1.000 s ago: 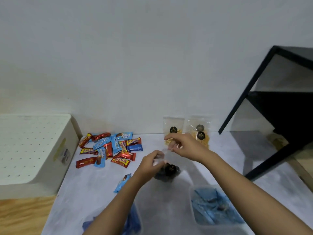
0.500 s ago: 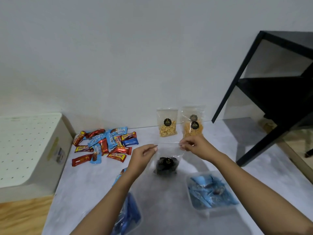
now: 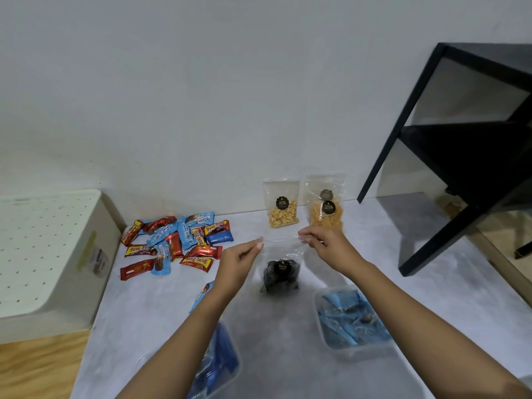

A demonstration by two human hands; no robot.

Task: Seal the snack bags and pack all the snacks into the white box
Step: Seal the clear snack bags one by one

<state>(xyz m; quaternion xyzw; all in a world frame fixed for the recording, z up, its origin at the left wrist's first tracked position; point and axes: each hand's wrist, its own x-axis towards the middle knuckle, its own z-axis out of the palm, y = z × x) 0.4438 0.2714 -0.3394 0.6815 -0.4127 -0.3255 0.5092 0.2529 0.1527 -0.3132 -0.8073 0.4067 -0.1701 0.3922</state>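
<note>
The clear snack bag is hard to trace: its film nearly vanishes against the pale desk, and only the dark snacks at its bottom and the round black label show plainly. Whether its top strip is already pressed closed cannot be told. The left hand pinches the bag's upper left corner between thumb and forefinger, the other fingers curled in; the right hand pinches the upper right corner the same way, so the top edge is stretched taut between the two sets of fingers, with the bag hanging below them and its base on the desk. Both forearms reach in from the lower edge, where they are cut off. Just beyond the right fingers stand two more bags against the wall, a peanut bag and a bag of orange sticks. Left of the left fingers lies a heap of wrapped candy bars, and further left the white box, its perforated lid on, partly out of frame. Near the elbows sit two clear tubs of blue packets, the left one largely hidden by the forearm. Bare desk lies open between the tubs.
</note>
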